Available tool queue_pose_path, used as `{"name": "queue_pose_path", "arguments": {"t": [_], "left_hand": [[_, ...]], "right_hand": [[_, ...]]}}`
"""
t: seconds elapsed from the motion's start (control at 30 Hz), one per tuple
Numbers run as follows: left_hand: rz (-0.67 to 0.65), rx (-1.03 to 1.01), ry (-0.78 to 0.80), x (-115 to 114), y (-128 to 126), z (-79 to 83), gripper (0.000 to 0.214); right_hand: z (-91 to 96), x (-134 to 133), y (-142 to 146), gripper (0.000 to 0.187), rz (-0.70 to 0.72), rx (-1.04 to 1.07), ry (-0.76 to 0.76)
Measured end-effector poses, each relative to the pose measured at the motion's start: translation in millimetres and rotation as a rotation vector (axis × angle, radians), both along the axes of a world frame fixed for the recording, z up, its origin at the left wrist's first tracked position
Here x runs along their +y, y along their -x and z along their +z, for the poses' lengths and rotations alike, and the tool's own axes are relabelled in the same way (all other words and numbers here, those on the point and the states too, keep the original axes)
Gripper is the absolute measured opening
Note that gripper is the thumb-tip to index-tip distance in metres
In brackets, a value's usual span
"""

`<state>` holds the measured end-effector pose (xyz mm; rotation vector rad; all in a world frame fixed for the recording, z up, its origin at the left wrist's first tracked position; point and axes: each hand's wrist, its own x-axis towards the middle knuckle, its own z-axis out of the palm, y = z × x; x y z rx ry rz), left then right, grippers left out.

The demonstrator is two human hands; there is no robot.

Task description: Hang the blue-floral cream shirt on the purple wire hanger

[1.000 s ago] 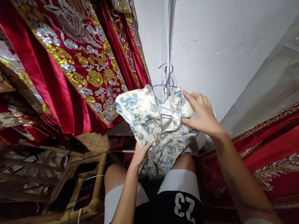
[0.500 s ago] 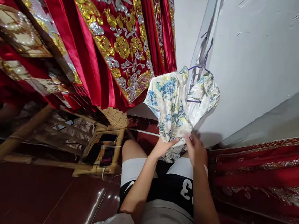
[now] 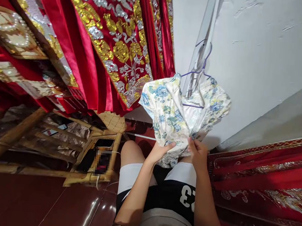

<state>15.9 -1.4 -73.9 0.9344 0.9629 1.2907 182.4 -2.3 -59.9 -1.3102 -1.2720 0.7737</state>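
Note:
A white floral garment with blue and yellow flowers hangs on a purple wire hanger, which hooks onto a pale vertical pipe against the white wall. My left hand grips the garment's lower left part, fingers closed on the cloth. Beside it, my right hand pinches the lower right part. Both hands are in front of my knees, above my black and white shorts.
Red garments with gold and silver embroidery hang at the left. More red embroidered cloth lies at the right. A bamboo chair holding a phone stands at the lower left on a dark red tiled floor.
My right hand has come down from the garment's collar to its lower part, next to my left hand. The view has shifted, showing more floor.

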Motion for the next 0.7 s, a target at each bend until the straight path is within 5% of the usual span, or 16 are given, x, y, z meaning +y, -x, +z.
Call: {"name": "queue_pose_path", "arguments": {"t": [0.1,0.2,0.27,0.43,0.57,0.7], "left_hand": [[0.202,0.082,-0.036,6.0,3.0,-12.8,0.064],[0.718,0.318,-0.218,9.1,2.6,-24.8,0.061],[0.898,0.497,-0.382,7.7,-1.8,-29.1,0.054],[0.378,0.583,-0.520,1.0,-26.1,-29.7,0.030],[0.362,0.516,-0.487,0.6,-35.8,-27.7,0.009],[0.304,0.556,-0.488,1.8,-30.3,-31.1,0.014]], "right_hand": [[8.0,-1.4,2.1,0.051,0.054,0.015,0.036],[11.8,-2.4,6.5,0.051,0.098,0.047,0.066],[9.6,-1.6,11.3,0.049,0.154,0.120,0.080],[-0.9,-2.3,27.5,0.042,0.294,0.239,0.110],[2.2,-4.1,31.1,0.036,0.339,0.311,0.139],[33.9,24.9,17.6,0.032,0.285,0.431,0.138]]}}
